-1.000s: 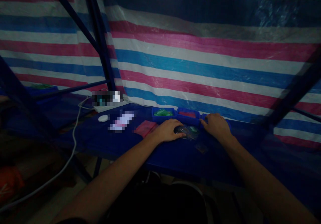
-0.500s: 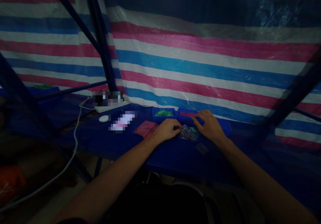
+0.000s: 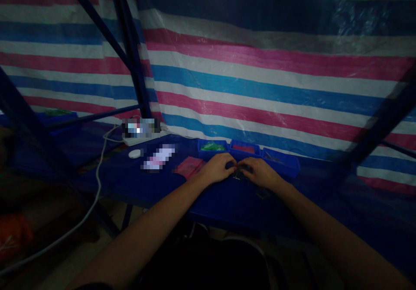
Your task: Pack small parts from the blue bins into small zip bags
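A small clear plastic bag (image 3: 238, 174) lies on the blue table between my two hands, dark and hard to make out. My left hand (image 3: 219, 168) rests at its left edge, fingers curled in and thumb against the bag. From the right, my right hand (image 3: 261, 172) meets it with bent fingers and thumb on the bag, fingertips close to the left hand's. Beneath the right wrist lies a second small clear packet (image 3: 262, 193). Left of the left hand is a flat pink-red packet (image 3: 188, 167).
Behind the hands stand three blue bins: one with green packets (image 3: 212, 146), one with red pieces (image 3: 243, 149), and a right bin (image 3: 282, 164). At left are a blurred phone-like thing (image 3: 159, 156), a white round object (image 3: 134, 153), a power strip (image 3: 143, 138) and a white cable (image 3: 99, 173).
My right hand has moved left and down from in front of the red pieces' bin onto the clear bag. My left hand has stayed nearly still.
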The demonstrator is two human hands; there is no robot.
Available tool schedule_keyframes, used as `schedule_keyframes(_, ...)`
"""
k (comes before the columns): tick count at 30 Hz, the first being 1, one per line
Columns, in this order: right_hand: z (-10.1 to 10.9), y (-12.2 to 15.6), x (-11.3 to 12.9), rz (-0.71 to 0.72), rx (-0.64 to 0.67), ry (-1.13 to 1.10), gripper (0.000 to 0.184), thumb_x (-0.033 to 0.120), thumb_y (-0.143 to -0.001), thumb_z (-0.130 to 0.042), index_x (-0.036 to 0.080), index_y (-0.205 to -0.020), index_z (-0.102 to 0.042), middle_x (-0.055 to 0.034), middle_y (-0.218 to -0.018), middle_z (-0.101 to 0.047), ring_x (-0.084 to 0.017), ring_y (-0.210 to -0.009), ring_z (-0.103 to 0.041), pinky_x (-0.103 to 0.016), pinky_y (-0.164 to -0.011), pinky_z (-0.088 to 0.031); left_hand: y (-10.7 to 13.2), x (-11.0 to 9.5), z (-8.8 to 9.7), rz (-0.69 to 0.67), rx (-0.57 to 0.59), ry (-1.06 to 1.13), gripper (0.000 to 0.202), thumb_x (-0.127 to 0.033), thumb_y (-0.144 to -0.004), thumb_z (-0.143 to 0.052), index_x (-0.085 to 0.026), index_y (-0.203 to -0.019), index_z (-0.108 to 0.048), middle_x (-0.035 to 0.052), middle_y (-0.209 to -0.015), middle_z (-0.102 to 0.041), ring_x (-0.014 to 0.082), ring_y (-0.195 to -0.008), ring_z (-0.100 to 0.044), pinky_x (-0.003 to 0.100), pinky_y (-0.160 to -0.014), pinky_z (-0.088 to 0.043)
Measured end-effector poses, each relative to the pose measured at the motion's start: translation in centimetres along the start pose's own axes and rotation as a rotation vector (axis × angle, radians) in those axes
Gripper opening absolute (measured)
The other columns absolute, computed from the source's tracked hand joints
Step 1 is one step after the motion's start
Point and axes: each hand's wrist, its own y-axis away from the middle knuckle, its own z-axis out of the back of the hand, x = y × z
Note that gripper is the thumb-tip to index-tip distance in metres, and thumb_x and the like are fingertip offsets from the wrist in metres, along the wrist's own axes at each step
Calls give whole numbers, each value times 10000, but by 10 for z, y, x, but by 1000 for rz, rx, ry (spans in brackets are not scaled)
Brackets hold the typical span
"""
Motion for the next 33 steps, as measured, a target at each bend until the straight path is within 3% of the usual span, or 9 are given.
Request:
schedule_keyframes(6,1,-2,-1,-106,-171,-160,210,209,-900,-622,246,-1077,-728,-36,-1027,-772,-225,-949,-725,-359,-878,-541,0,-4,0,57,-36,87,351,-221,-844,-707,-186,-1191,-668,76,-1147,-728,233,-1071,-674,362,-963,-500)
schedule_keyframes(10,0,-3,3,-180,-237,-396,214,292,-898,-654,250,-1096,-723,-40,-1006,-775,-221,-903,-736,-339,-795,-570,-1,-9,6,95,-67,205,317,-197,-872,-669,-204,-1189,-678,56,-1093,-757,215,-1025,-701,343,-925,-510)
schedule_keyframes(17,-3,-5,1,-246,-257,-529,244,355,-854,-709,230,-1062,-739,-64,-1004,-763,-228,-895,-720,-369,-819,-576,-2,-10,9,129,-134,291,162,-218,-901,-625,-181,-1001,-747,40,-966,-770,179,-883,-704,295,-814,-512)
schedule_keyframes(24,-10,-7,-4,-276,-264,-815,354,359,-775,-794,198,-1077,-700,-75,-972,-740,-208,-907,-709,-354,-851,-575,-3,-10,7,148,-147,339,173,-264,-890,-650,-167,-1000,-742,54,-951,-758,179,-862,-696,287,-781,-508)
schedule_keyframes(33,-11,-7,-2,-275,-223,-868,349,337,-755,-808,207,-1051,-678,-62,-980,-736,-191,-891,-710,-349,-859,-568,-3,-12,9,154,-138,317,197,-318,-918,-632,-167,-980,-742,54,-923,-753,176,-819,-678,291,-748,-497)
